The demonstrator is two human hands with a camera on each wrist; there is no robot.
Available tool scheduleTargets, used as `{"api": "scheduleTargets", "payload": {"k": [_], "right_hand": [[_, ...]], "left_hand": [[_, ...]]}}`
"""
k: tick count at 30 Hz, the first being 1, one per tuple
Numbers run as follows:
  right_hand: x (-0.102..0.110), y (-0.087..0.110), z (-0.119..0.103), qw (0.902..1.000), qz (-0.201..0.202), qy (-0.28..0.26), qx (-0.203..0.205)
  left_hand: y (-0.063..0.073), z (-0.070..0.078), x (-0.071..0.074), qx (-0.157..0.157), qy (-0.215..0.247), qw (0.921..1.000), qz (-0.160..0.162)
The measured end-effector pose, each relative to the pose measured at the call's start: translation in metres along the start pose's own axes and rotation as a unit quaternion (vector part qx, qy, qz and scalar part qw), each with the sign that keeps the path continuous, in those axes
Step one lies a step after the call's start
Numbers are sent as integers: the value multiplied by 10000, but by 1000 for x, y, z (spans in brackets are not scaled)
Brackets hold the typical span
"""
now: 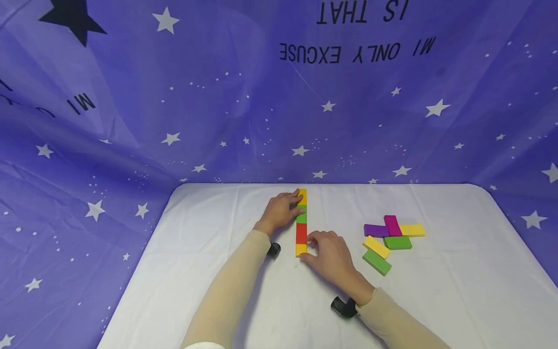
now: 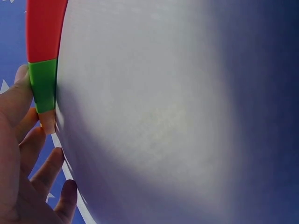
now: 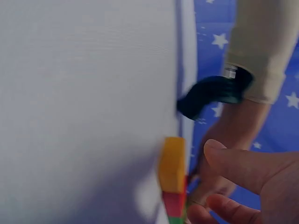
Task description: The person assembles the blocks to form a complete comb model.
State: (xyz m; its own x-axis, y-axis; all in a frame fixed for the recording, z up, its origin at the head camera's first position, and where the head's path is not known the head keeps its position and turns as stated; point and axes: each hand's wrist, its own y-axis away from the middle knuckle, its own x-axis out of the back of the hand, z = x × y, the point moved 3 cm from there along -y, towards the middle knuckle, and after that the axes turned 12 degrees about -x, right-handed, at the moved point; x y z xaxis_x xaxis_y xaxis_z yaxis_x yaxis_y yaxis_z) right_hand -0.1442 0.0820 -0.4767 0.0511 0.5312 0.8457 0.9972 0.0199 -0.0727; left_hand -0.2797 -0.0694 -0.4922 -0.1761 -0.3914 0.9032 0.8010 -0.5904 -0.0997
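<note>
A straight row of blocks runs away from me on the white table: a near yellow block [image 1: 301, 250], a red block [image 1: 302, 233], a green block [image 1: 302, 217] and a far yellow block [image 1: 302, 196]. My left hand [image 1: 280, 209] touches the far end, its fingertips at the far yellow block and its thumb at the green one. In the left wrist view its other fingers [image 2: 49, 170] spread loosely. My right hand [image 1: 330, 254] is by the near end, thumb near the yellow block and fingers beside the red. The right wrist view shows a gap between thumb [image 3: 233, 161] and near yellow block [image 3: 172, 163].
Right of the row lies a loose group: a purple block [image 1: 376, 230], a magenta block [image 1: 393, 226], two yellow blocks [image 1: 411, 230] and two green blocks [image 1: 397, 243]. The table [image 1: 457, 271] meets a purple star-printed cloth [image 1: 244, 121] behind and at both sides.
</note>
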Motion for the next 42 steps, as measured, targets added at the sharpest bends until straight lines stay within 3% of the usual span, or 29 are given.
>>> {"api": "scheduleTargets", "payload": {"k": [10,20,26,34,42], "right_hand": [[45,4,27,9976,-70,-625,-284],[82,10,72,9947,110,-1024,22],[92,19,100,9960,-46,-895,14],[98,27,132,9980,-123,-332,515],[99,32,153,9960,-432,-182,762]], "left_hand": [[0,-1,0,-16,-26,10000,-1],[1,-1,-2,-9,9,10000,-15],[1,-1,-3,-30,8,10000,8],[1,-1,-2,-36,29,10000,15],[0,-1,-1,-8,44,10000,-40]]}}
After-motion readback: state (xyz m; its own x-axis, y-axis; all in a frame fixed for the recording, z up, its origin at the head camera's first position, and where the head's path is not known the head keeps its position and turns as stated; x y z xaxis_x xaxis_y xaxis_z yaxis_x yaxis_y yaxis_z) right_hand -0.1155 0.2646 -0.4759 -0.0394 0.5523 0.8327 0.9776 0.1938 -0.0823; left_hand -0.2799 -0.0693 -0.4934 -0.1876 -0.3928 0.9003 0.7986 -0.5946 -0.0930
